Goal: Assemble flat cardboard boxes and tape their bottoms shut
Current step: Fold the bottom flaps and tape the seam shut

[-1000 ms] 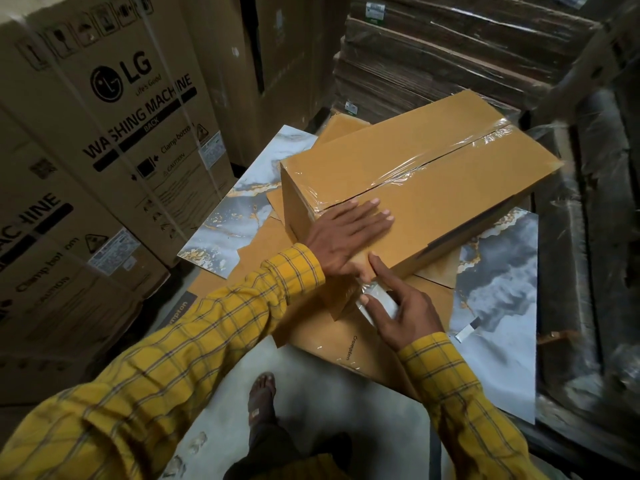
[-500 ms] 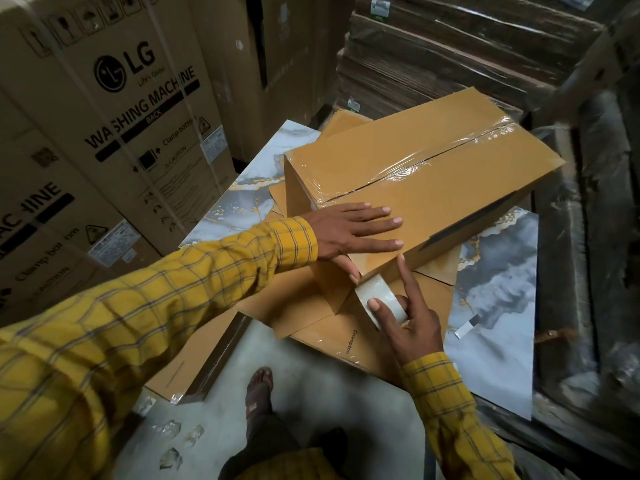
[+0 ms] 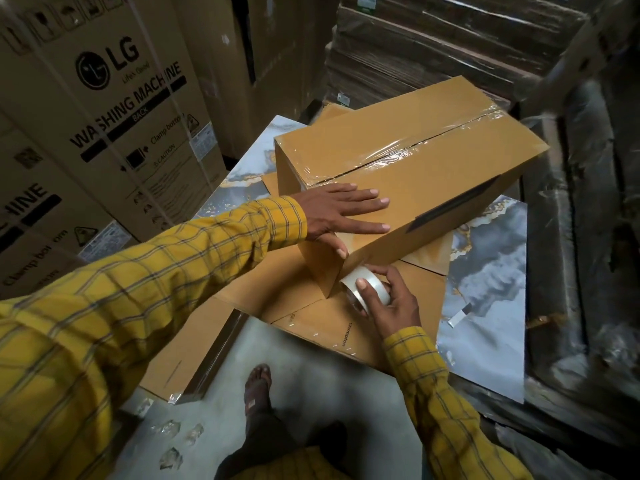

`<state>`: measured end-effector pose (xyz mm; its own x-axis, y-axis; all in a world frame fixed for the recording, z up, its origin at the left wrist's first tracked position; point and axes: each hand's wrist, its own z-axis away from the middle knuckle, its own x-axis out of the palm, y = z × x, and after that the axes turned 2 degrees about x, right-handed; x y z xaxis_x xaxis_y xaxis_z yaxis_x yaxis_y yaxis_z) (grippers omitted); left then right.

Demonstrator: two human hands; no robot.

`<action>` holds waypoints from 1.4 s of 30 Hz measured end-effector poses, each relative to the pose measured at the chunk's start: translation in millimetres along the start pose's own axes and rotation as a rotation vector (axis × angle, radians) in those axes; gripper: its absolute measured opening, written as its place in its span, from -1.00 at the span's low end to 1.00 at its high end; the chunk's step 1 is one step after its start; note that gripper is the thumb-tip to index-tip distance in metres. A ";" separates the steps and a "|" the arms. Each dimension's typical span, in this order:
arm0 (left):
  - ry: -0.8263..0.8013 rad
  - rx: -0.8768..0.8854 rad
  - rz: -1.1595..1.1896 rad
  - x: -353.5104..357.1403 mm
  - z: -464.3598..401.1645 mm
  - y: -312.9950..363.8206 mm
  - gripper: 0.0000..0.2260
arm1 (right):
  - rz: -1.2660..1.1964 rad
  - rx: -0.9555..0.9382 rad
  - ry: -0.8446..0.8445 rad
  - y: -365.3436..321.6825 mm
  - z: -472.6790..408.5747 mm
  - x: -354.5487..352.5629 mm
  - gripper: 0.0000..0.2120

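The assembled cardboard box [image 3: 408, 174] is being kept bottom-up on a layer of flat cardboard sheets [image 3: 304, 299], which are lying over a marbled panel [image 3: 485, 278]; clear tape [image 3: 408, 155] is already covering its centre seam. It is being pinned by the left hand [image 3: 341, 214], fingers spread flat on the top near the near corner, thumb over the edge. A tape roll [image 3: 367, 289] is being gripped by the right hand [image 3: 391, 299] against the box's near end wall. The box is being judged light, hollow and fairly stiff, likely to slide, so it is best being braced from above near the corner.
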<state>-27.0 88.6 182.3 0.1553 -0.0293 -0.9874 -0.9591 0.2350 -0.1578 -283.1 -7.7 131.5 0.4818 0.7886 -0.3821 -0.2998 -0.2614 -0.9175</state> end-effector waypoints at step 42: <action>1.216 -1.573 1.478 20.5 -58.4 199.6 -0.88 | 0.438 -0.527 -0.121 -41.1 -81.1 -11.0 -0.56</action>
<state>-229.1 78.2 130.1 -0.0606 -0.9943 0.0874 0.2299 0.0713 0.9706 -209.3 -50.7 164.4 0.3031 0.5974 -0.7424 0.0089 -0.7808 -0.6247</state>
